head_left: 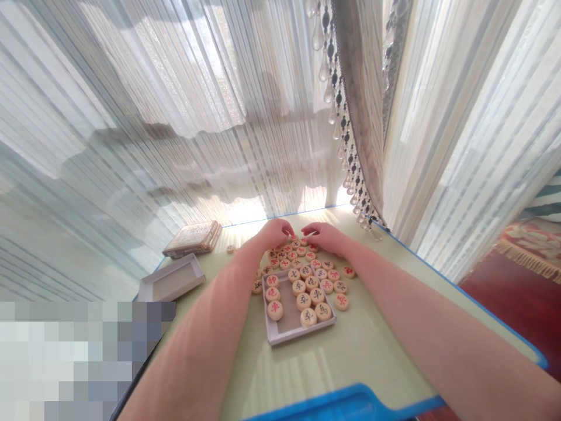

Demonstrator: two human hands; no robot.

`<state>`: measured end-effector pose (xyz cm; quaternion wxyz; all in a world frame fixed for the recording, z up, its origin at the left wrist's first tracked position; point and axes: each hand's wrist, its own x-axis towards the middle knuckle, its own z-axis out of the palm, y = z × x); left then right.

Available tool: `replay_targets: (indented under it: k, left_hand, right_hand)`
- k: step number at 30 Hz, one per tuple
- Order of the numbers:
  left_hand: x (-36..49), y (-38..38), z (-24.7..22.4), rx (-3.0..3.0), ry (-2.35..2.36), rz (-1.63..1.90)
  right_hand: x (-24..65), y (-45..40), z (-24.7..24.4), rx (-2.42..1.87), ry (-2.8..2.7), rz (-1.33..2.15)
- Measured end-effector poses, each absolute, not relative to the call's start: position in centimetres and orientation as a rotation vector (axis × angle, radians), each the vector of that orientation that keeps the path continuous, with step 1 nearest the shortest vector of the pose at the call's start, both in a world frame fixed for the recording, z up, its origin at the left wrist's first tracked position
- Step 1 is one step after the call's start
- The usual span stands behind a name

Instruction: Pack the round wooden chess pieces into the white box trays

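Chinese chess pieces (292, 255), round and pale wood with red or black characters, lie in a loose heap on the table. At the heap's far edge is my left hand (276, 233), its fingers bent and apart, the tips by the farthest pieces. Facing it across a small gap, my right hand (325, 237) curves its fingers over pieces at the right of the heap. I see nothing lifted in either hand. Nearer me lies a shallow white box tray (287, 336). It has red pieces (272, 294) down its left side and black pieces (304, 302) in two columns on its right.
The box lid (173, 282) lies at the left, in front of stacked flat boxes (193, 238). A single piece (231, 249) sits apart near them. The pale green table (342, 356) has a blue rim (346, 397). Curtains (210, 117) with hanging beads border its far side.
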<state>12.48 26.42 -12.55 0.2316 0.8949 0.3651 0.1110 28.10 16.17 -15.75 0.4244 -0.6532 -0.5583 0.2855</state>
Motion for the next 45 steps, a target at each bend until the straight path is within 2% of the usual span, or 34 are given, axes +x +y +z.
replay_targets:
  k: [6,12,23,30,36,45]
  left_hand:
    - [12.0,26.8,-12.5,2.463,1.051,0.402]
    - [12.2,26.6,-12.8,2.543,0.941,0.323]
    - [12.6,25.4,-11.5,2.317,0.995,0.403]
    - [13.1,25.6,-10.4,2.01,1.013,0.651]
    - [13.8,24.1,-8.5,1.835,0.956,0.721]
    - [13.0,22.1,-4.8,1.568,0.743,1.064]
  right_hand:
    - [28.2,16.2,-15.9,-1.638,-1.407,0.714]
    - [28.2,16.2,-15.9,-1.609,-1.385,0.751]
    - [28.2,16.1,-15.6,-1.605,-1.328,0.699]
    - [28.5,16.5,-16.0,-1.594,-1.269,0.721]
    - [28.9,16.8,-16.3,-1.501,-1.128,0.813]
    - [29.4,17.4,-17.2,-1.523,-1.167,0.737]
